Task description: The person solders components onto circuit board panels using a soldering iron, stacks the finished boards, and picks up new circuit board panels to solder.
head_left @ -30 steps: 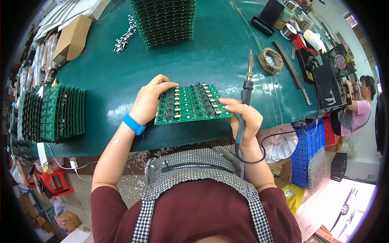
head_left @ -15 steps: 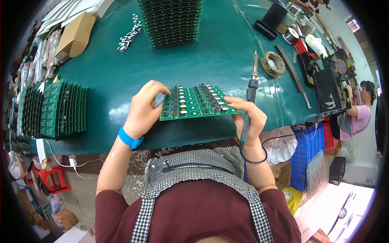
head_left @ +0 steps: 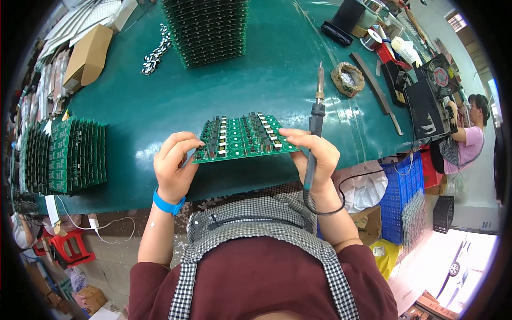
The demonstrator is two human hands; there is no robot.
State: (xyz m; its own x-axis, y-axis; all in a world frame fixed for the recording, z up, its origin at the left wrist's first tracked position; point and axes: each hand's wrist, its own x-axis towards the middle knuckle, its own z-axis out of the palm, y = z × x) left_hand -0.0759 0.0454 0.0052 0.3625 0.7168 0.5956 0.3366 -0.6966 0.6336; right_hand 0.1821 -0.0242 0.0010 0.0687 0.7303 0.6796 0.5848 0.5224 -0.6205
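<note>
A green circuit board (head_left: 242, 140) with rows of white and black parts is held up over the near edge of the table. My left hand (head_left: 177, 160), below which a blue wristband shows, pinches its left edge. At the opposite edge my right hand (head_left: 319, 156) grips the board between thumb and fingers. A soldering iron (head_left: 317, 114) also rests in that right hand, its tip pointing up and away and its cord looping down past the wrist.
Stacked circuit boards stand on the green table (head_left: 277, 80) at the far middle (head_left: 205, 32) and left (head_left: 77, 154). Small white-and-black parts (head_left: 156, 53) lie beside the far stack. Rightward are a round tin (head_left: 348, 79), a metal bar (head_left: 376, 85), a solder spool (head_left: 370, 40) and a black fan unit (head_left: 434, 101).
My left hand has come down and closed on the board's left edge; its fingers were raised near that edge before. The view has shifted slightly, and the board sits a little further left.
</note>
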